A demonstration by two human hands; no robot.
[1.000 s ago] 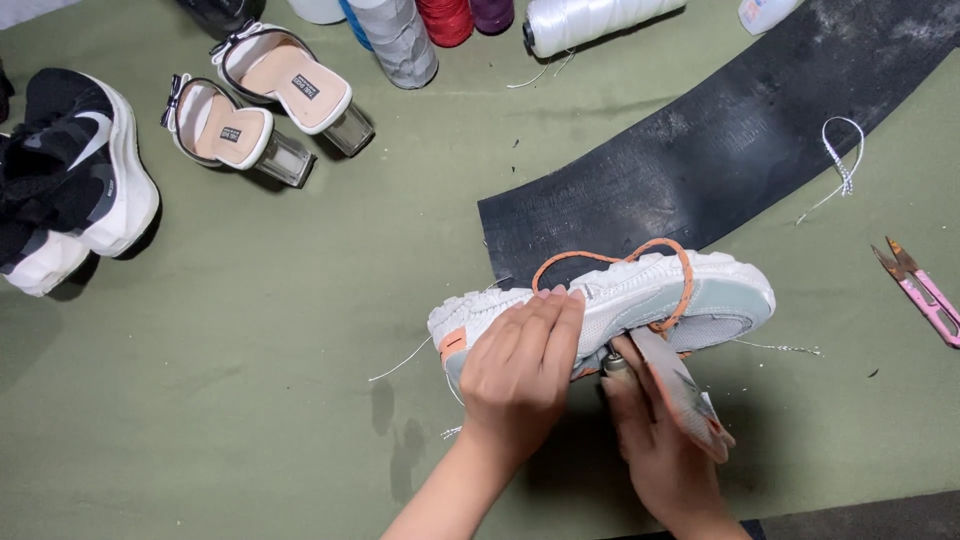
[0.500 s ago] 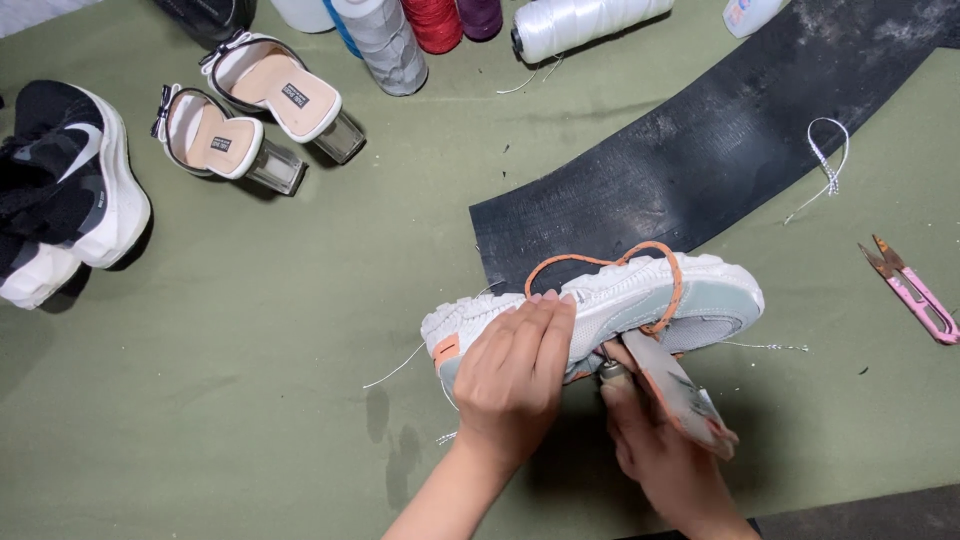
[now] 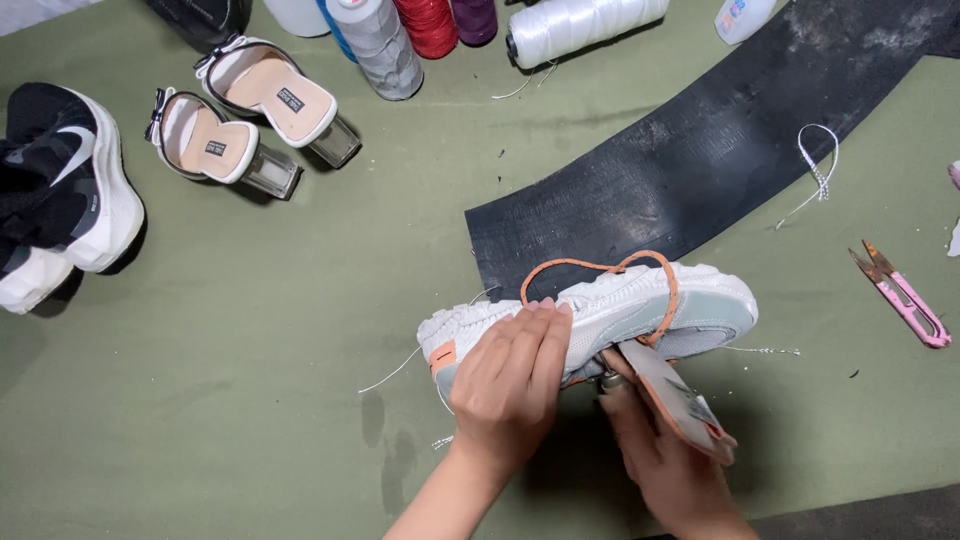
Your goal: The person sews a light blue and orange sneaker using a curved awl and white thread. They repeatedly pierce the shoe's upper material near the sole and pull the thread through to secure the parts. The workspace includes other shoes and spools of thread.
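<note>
Two hands, left (image 3: 512,385) and right (image 3: 668,462), both grasping one white sneaker (image 3: 600,312).

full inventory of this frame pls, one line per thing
sneaker: 1, white with orange lace, centre, on its side
insole: 1, grey with orange edge, under the sneaker
rubber sheet: 1, black, upper right
heeled sandals: 2, white, clear heels, upper left
black sneakers: 2, black and white, left edge
thread spools: several, grey, red, purple, white, top
snips: 1, pink, right
table: 1, green cover
left hand: on the sneaker
right hand: holds the insole
</note>
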